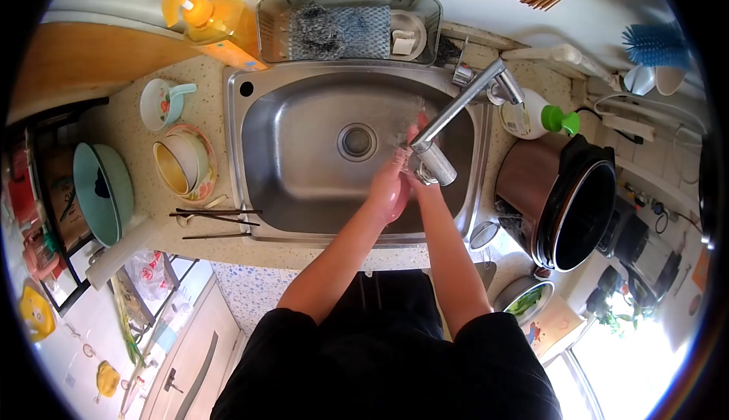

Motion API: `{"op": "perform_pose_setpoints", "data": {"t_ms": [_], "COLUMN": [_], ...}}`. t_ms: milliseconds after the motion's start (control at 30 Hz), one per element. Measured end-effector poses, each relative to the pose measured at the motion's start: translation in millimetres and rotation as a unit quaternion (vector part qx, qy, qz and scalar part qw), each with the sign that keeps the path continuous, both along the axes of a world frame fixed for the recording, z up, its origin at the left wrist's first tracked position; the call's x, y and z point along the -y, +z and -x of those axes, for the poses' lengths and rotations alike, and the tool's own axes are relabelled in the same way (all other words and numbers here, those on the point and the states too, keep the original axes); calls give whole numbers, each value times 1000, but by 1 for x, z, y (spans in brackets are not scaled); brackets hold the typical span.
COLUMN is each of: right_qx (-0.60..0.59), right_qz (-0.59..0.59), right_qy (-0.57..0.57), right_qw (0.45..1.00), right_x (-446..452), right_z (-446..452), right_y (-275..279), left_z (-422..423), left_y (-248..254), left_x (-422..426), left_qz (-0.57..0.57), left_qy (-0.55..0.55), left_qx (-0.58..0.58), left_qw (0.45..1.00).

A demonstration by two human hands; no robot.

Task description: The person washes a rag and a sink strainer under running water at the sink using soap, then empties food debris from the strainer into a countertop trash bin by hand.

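Note:
My left hand (389,187) and my right hand (414,180) are pressed together under the running faucet (456,112), over the right side of the steel sink (288,124). Water splashes over the fingers, which stretch away from me toward the back of the basin. The faucet head covers much of my right hand and part of the fingers. I see no object between the palms. Left of my hands is the drain (356,141).
Behind the sink stands a clear caddy (273,33) with scrubbers, beside a yellow pump bottle (228,21). Bowls (171,168), a cup (154,105) and chopsticks (216,212) lie left. On the right are a green-capped bottle (528,114), a large pot (531,184) and a small strainer (484,235).

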State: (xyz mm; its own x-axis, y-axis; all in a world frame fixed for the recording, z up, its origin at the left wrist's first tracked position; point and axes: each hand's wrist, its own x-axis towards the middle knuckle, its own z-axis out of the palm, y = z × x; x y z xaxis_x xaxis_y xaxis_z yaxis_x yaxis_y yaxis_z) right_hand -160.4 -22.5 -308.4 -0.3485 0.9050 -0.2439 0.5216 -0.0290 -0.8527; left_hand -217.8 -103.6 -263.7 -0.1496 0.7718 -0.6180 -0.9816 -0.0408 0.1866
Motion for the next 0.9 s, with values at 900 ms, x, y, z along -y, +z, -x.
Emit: {"op": "perform_pose_setpoints", "data": {"t_ms": [900], "right_qx": [-429], "right_qz": [460], "right_qy": [-227], "right_qw": [744], "right_x": [47], "right_z": [15], "right_y": [28], "left_z": [21], "left_y": [-22], "left_x": [-26], "left_qz": [250], "left_qy": [-197], "left_qx": [-694], "left_qw": [646]}}
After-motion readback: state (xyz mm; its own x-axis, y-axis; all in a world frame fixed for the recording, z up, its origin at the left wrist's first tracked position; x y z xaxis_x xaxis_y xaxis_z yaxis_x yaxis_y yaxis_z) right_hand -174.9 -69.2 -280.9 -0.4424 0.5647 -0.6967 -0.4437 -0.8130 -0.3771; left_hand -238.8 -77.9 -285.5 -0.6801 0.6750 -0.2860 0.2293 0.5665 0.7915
